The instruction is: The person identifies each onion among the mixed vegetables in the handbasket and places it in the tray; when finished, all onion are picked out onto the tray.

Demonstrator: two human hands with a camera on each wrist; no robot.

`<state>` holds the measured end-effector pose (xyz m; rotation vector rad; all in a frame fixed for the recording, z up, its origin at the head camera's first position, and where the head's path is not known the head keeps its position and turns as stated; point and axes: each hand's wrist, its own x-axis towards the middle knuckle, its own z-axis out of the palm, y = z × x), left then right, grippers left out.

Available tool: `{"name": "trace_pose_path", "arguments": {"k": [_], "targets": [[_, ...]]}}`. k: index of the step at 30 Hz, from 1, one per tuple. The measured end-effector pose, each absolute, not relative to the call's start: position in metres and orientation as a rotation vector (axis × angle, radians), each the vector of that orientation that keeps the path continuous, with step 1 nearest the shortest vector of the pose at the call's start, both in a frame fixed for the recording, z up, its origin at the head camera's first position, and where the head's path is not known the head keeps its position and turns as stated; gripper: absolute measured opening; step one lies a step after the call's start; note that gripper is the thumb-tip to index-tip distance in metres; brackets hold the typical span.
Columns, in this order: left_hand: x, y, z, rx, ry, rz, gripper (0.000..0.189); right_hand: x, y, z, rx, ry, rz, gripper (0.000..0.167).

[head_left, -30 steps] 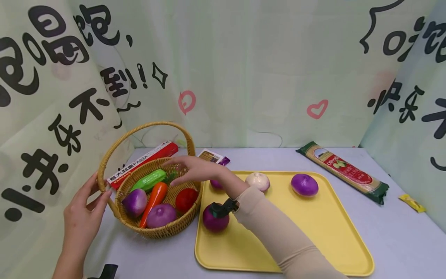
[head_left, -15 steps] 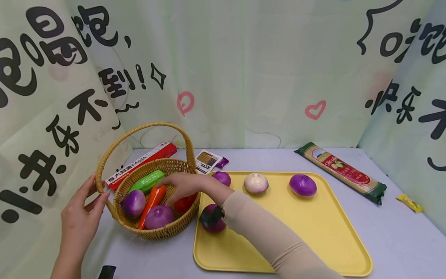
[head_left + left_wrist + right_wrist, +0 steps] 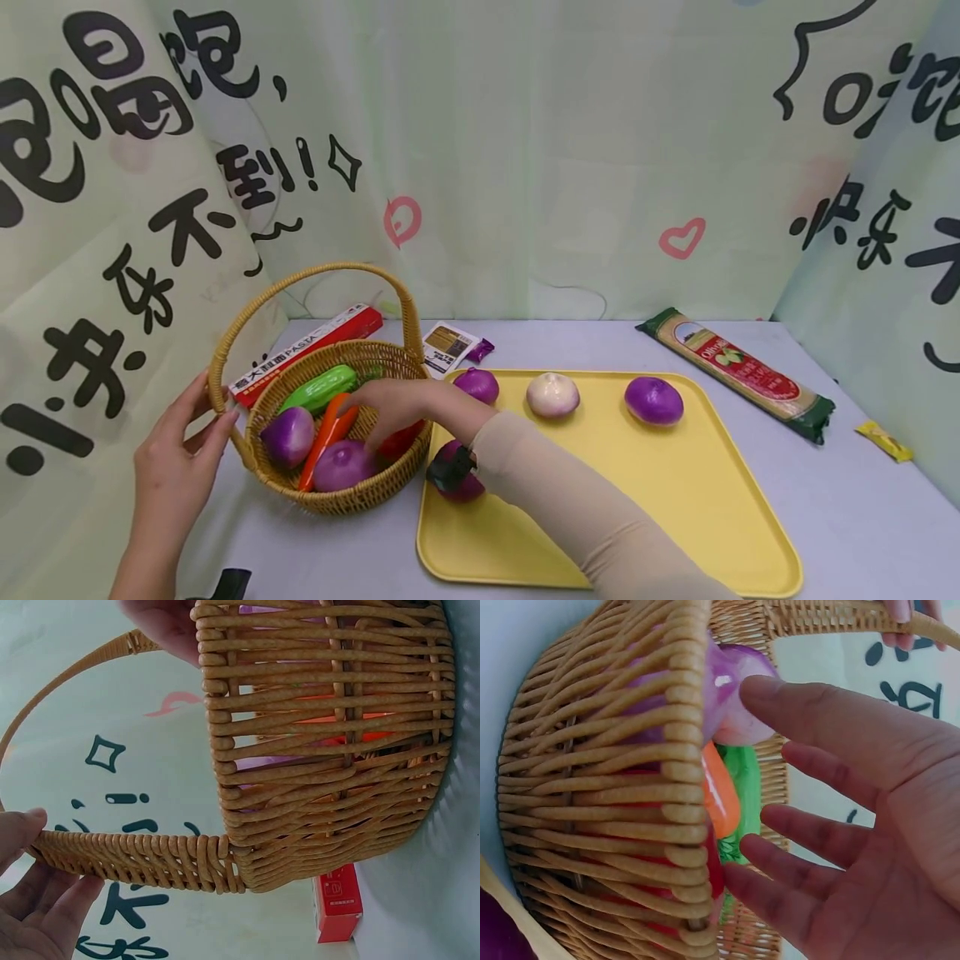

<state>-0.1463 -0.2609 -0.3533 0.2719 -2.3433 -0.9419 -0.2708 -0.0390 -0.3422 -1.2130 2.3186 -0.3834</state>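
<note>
My left hand (image 3: 176, 458) grips the handle of a wicker basket (image 3: 352, 502) low on its left side, thumb and fingers around it. Over the basket's right half is my right hand (image 3: 393, 407); in the right wrist view its fingers are spread and hold nothing. Below that hand, a red tomato (image 3: 399, 442) is partly hidden, beside a purple onion (image 3: 345, 467). An orange carrot (image 3: 328, 437) lies close to the fingertips. Another purple onion (image 3: 288, 436) and a green cucumber (image 3: 318, 389) fill the basket's left side.
A yellow tray (image 3: 637, 517) stands right of the basket. It bears a white onion (image 3: 552, 395) and several purple onions (image 3: 654, 400), one partly behind my right wrist. Behind lie a red pasta box (image 3: 307, 354), a small packet (image 3: 447, 346) and a spaghetti bag (image 3: 738, 371).
My right hand has come down from above the basket to its contents, over the tomato, then shifted slightly left. The left hand keeps its hold on the handle.
</note>
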Motion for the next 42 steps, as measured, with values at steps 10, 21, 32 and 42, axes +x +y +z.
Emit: {"name": "trace_pose_path", "arguments": {"k": [10,21,32,42], "targets": [[-0.146,-0.262,-0.354,0.248,-2.341,-0.956,0.062,-0.277,-0.057,-0.332,-1.247,2.21,-0.072,0.064],[-0.147,-0.262,-0.355,0.215,-2.324,-0.967,0.062,-0.281,-0.073,-0.323,-1.224,2.084,0.021,0.068],[-0.147,-0.261,-0.355,0.213,-2.312,-0.966,0.063,-0.274,-0.083,-0.334,-1.23,2.022,0.062,0.064],[-0.146,-0.261,-0.355,0.223,-2.316,-0.968,0.062,-0.267,-0.093,-0.345,-1.25,1.977,0.166,0.075]]}}
